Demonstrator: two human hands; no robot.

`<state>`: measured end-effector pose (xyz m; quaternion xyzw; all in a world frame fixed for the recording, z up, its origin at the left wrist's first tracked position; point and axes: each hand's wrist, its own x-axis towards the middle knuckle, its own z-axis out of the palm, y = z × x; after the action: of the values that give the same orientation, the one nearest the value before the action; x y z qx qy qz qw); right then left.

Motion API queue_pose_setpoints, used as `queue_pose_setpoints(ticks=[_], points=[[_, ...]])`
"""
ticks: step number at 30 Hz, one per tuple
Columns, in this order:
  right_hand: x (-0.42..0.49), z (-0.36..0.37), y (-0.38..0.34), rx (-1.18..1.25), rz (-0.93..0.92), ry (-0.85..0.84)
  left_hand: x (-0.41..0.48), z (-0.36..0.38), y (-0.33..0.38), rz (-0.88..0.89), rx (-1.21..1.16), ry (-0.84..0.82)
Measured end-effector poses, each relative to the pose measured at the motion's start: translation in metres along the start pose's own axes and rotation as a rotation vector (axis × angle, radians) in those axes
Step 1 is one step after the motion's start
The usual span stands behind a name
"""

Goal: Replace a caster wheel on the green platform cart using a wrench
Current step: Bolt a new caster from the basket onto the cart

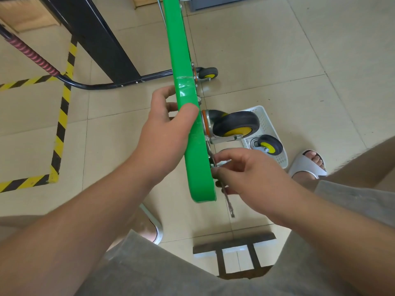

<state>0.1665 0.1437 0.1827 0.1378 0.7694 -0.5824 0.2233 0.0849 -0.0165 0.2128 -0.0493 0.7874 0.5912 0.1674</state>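
Head view: the left hand (166, 133) grips the rim of the green cart (183, 60), tipped on its side. The right hand (245, 176) pinches the wrench (227, 199) against the cart's underside, just beside the mounted wheel (235, 123); a spare wheel (270, 145) lies in a white basket (263, 116) beyond.

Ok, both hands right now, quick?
Left hand: gripping the edge of the green cart.
Right hand: pinching the wrench against the cart's underside.
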Motion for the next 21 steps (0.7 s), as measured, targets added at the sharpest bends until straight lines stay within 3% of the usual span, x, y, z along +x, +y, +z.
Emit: queue_pose_setpoints(ticks=[12, 21], points=[[-0.001, 0.008, 0.002, -0.191, -0.145, 0.062, 0.002, -0.001, -0.002, 0.010, -0.007, 0.006], [-0.005, 0.003, -0.017, -0.157, -0.047, 0.015, 0.003, -0.002, -0.003, 0.025, 0.000, 0.008]])
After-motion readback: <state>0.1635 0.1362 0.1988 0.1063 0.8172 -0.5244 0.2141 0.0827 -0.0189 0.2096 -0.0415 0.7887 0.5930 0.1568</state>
